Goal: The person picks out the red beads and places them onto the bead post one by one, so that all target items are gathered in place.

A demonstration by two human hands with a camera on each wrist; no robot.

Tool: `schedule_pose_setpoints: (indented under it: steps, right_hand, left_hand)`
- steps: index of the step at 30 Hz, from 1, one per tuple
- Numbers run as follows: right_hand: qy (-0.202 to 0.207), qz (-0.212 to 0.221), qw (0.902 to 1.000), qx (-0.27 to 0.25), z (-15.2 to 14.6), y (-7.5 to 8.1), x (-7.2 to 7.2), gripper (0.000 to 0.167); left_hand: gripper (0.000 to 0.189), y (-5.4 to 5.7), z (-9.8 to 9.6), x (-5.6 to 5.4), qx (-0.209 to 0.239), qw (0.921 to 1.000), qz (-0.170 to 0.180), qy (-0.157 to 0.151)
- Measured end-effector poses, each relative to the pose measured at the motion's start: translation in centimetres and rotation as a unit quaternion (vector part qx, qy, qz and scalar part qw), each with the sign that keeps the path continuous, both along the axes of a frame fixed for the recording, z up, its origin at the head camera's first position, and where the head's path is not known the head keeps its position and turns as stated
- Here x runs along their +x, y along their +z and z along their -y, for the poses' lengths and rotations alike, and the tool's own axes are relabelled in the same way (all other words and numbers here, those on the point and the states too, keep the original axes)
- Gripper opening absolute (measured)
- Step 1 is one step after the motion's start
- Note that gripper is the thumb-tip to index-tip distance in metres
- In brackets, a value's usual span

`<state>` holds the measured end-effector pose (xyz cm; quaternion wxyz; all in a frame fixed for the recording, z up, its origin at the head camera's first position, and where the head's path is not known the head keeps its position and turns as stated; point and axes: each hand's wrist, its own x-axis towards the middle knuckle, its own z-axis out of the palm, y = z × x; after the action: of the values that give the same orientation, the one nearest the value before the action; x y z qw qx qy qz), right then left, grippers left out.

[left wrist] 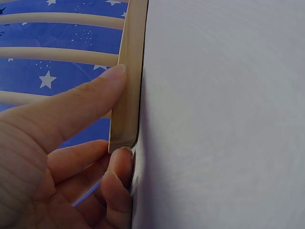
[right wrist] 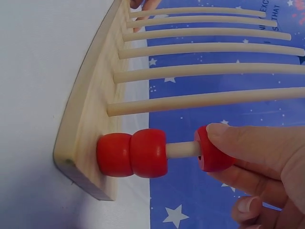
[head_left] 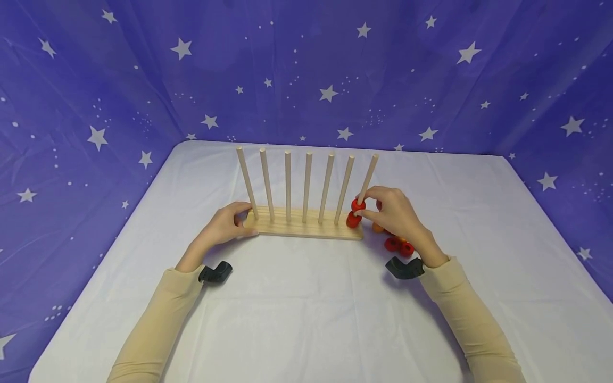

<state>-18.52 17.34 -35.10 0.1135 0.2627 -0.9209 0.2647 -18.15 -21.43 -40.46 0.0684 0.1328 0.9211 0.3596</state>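
A wooden base [head_left: 301, 230] with a row of several upright pegs stands on the table. At its left end, my left hand [head_left: 224, 223] grips the base, the thumb [left wrist: 90, 98] against its front edge and other fingers at its end. My right hand [head_left: 395, 213] pinches a red bead [right wrist: 213, 150] between thumb and fingers. This bead is threaded on the rightmost peg [head_left: 369, 178]. Below it, two red beads [right wrist: 131, 153] sit stacked against the base on the same peg, touching each other. A gap shows between them and the pinched bead.
Loose red beads [head_left: 406, 249] and an orange bead [head_left: 378, 227] lie right of the base, partly hidden under my right hand and wrist. A white cloth [head_left: 297, 319] covers the table. Behind it hangs a blue curtain [head_left: 297, 64] with white stars.
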Motion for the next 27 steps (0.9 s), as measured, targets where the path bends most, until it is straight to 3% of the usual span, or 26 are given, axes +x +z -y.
schedule_pose_setpoints:
  steps: [19, 27]
  right_hand:
    - [-0.011, 0.053, 0.9981, 0.030, 0.28, -0.69, -0.27, 0.017]
    - [-0.015, 0.099, 0.9937, 0.051, -0.24, -0.38, -0.45, 0.020]
  left_hand:
    - [0.070, 0.01, -0.06, 0.03, -0.004, 1.0000, -0.002, -0.001]
    - [0.070, 0.02, -0.11, 0.07, 0.003, 1.0000, 0.003, 0.002]
